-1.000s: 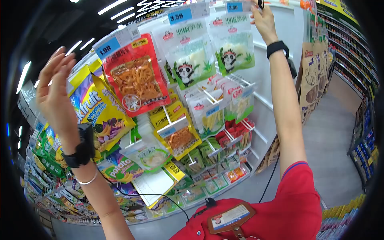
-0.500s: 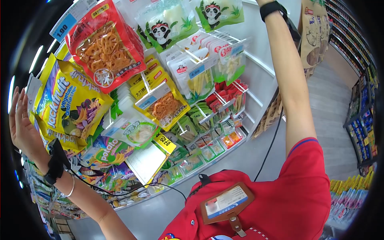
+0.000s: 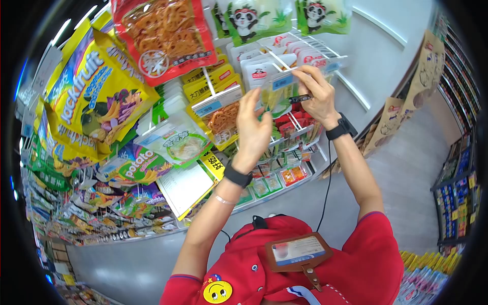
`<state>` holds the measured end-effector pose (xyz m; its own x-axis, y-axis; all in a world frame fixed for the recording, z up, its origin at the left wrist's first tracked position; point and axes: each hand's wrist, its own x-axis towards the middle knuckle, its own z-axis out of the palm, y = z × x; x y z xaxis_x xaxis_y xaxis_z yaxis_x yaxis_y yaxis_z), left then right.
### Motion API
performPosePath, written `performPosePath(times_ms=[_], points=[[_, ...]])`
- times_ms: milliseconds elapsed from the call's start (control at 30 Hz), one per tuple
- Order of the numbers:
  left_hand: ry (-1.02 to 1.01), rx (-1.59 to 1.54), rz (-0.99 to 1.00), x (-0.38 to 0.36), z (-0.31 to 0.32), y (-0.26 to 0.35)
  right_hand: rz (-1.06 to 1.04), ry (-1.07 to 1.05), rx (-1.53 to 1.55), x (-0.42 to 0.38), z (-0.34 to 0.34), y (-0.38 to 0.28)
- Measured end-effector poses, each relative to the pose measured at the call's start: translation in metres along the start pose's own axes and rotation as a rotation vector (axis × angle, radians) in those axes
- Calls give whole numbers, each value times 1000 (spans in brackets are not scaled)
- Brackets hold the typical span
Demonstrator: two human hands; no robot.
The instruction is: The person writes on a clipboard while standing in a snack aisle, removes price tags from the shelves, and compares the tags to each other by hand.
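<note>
My right hand (image 3: 319,96) is closed on a black pen (image 3: 300,98), its fingertips at the edge of a blue-and-white price tag (image 3: 282,81). That tag hangs in front of white pouches with a red panda logo (image 3: 258,72). Just left of it, my left hand (image 3: 254,127) is raised with fingers stretched up and thumb apart, close to the pouches. Behind its wrist side hangs a yellow bag of lotus root slices (image 3: 222,124) with its own price tag (image 3: 209,108). Both wrists wear black bands.
Yellow jackfruit chip bags (image 3: 101,96) hang at left, with a red lotus snack bag (image 3: 165,38) above. Green panda packs (image 3: 259,20) hang at the top. A white sheet (image 3: 184,190) sticks out below. A black cable (image 3: 327,188) runs down from my right wrist.
My left hand has come from the far left to the middle of the rack. My right hand has come down from above the view to the price tag, holding the pen.
</note>
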<state>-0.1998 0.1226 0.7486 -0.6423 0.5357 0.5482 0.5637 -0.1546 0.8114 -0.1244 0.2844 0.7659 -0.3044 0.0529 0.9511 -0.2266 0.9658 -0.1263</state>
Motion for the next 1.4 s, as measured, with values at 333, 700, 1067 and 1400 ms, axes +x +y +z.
performPosePath(times_ms=[333, 700, 1067, 1400], points=[[8, -170, 22, 6, 28, -1, 121, -8, -156, -11, 5, -6], [48, -308, -10, 7, 36, -12, 197, -55, -154, -11, 3, -9], [275, -4, 182, -15, -1, 7, 161, 18, -85, -11, 8, -8], [751, 40, 447, 15, -172, 74, 85, 162, 89, 30, 11, -50]])
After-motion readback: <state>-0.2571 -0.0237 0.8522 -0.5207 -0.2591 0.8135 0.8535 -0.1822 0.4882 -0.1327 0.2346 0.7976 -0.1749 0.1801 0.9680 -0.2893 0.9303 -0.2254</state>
